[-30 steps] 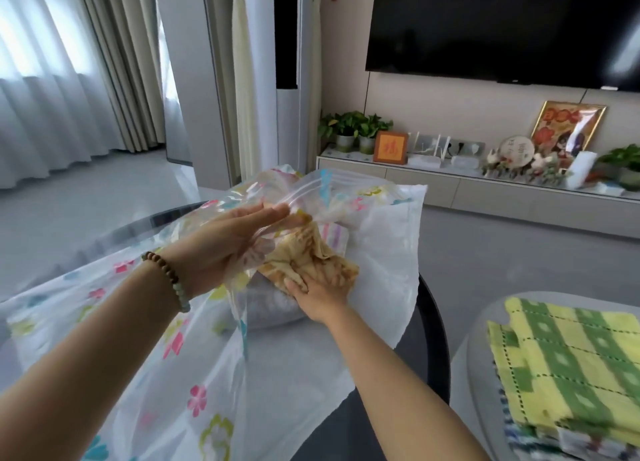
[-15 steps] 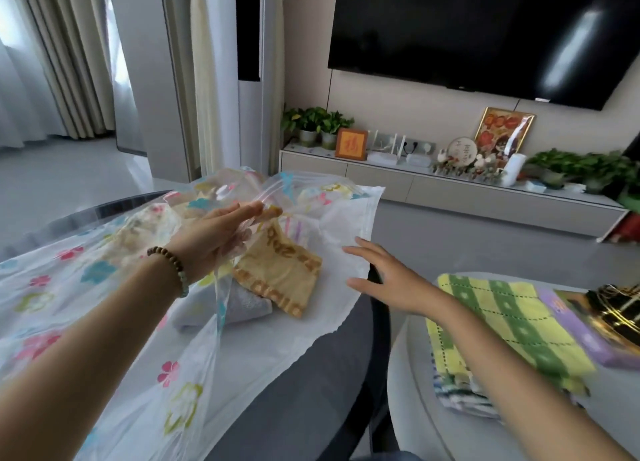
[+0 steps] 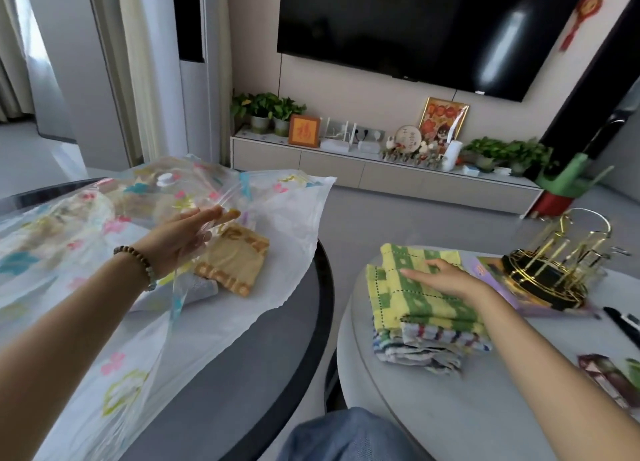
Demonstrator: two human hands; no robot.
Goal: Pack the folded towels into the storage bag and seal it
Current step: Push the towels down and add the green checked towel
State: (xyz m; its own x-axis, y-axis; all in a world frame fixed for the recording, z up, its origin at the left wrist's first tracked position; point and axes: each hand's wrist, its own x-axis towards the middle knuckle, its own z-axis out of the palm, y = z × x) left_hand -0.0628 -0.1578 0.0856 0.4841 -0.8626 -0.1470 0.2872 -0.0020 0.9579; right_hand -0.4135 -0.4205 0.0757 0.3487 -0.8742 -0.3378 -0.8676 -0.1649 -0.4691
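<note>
We keep left hand (image 3: 183,234) flat, lifting bag (image 3: 284,225) mouth; open right hand (image 3: 441,276), w/ nothing gripped yet, pinches top towel (image 3: 412,287) only.

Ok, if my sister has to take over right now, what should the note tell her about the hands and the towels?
Left hand: open, lifting the top flap of the storage bag so its mouth stays open.
Right hand: resting flat on the green and yellow checked towel, top of the stack on the pale side table; no grip yet.
Done: a tan towel and a grey towel lie inside the bag's mouth.
Left: move the stack's towels into the bag, then seal it.
</note>
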